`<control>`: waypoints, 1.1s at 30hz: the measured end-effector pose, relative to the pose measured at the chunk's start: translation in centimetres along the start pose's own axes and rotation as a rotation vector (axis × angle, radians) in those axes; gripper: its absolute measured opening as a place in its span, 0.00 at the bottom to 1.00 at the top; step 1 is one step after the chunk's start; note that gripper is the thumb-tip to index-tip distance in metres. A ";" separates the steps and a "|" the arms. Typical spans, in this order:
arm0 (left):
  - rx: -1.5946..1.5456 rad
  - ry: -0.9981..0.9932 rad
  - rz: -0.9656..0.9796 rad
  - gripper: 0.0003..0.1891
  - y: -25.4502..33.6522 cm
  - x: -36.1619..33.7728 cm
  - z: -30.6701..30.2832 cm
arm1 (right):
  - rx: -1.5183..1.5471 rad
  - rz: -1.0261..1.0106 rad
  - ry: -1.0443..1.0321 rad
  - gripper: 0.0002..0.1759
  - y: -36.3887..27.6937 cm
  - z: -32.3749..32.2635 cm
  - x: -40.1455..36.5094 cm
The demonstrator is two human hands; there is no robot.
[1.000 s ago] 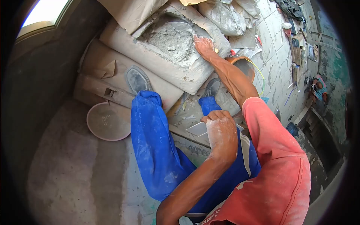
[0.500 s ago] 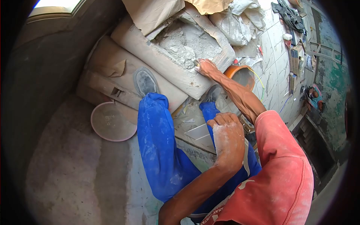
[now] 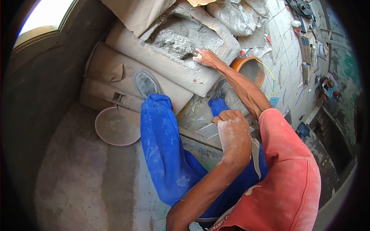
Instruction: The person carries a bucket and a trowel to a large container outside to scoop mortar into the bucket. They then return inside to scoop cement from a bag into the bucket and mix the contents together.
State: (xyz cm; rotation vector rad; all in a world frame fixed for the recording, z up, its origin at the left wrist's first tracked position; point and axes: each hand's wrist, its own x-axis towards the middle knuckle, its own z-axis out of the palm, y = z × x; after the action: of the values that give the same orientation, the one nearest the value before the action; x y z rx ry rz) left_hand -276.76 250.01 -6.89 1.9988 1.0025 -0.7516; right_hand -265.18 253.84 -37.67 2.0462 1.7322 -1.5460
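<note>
My right hand (image 3: 207, 57) is closed on a small pale-ended tool (image 3: 198, 56) at the near edge of the torn-open paper sack (image 3: 169, 71). The tool's far part is hidden in a hollow of the grey-white powder (image 3: 173, 41). Low over my right leg, my left hand (image 3: 235, 133), dusted white, has its fingers curled in with the knuckles up. A flat, pale metal-looking plate (image 3: 208, 131) juts out beside it. Whatever the left fingers hold, if anything, is hidden.
Beside the sack stands an orange bucket (image 3: 252, 61). A round sieve-like pan (image 3: 117, 126) lies on the left by the flattened sack (image 3: 115, 86) under my shoe. Plastic sheeting (image 3: 239, 17) and scattered boxes lie beyond. Another person (image 3: 330, 88) is far right.
My right hand and tool have shifted up and slightly left, and a dark hollow now shows in the powder. The left hand stays low over my leg. The view has shifted slightly.
</note>
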 end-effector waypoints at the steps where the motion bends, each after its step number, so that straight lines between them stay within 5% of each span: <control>1: 0.005 -0.003 -0.019 0.20 0.3 0.1 0.3 | -0.019 0.019 0.065 0.23 0.0 0.0 -0.4; 9: 0.126 -0.069 0.069 0.17 1.8 0.9 2.9 | 0.079 0.068 0.216 0.27 2.0 -0.6 -2.5; 17: 0.250 -0.154 0.140 0.18 3.4 1.4 5.4 | 0.325 0.022 0.429 0.30 3.9 -2.1 -13.0; 25: 0.316 -0.236 0.206 0.22 4.8 1.6 5.7 | 0.440 0.424 0.450 0.28 13.0 -1.6 -28.9; 29: 0.303 -0.224 0.198 0.22 4.6 1.9 6.3 | 0.468 0.634 0.604 0.24 20.2 3.8 -29.3; 31: 0.297 -0.212 0.189 0.21 4.5 2.3 6.9 | 0.733 0.929 0.455 0.23 23.2 5.0 -27.2; 33: 0.284 -0.209 0.184 0.20 4.6 2.7 7.5 | 0.803 0.926 0.421 0.26 27.1 6.7 -24.6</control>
State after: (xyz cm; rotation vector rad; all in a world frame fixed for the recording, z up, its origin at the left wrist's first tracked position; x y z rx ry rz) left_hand -272.76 243.04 -11.23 2.1616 0.6079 -1.0210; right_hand -245.68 222.10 -38.45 2.9872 -0.0728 -1.5970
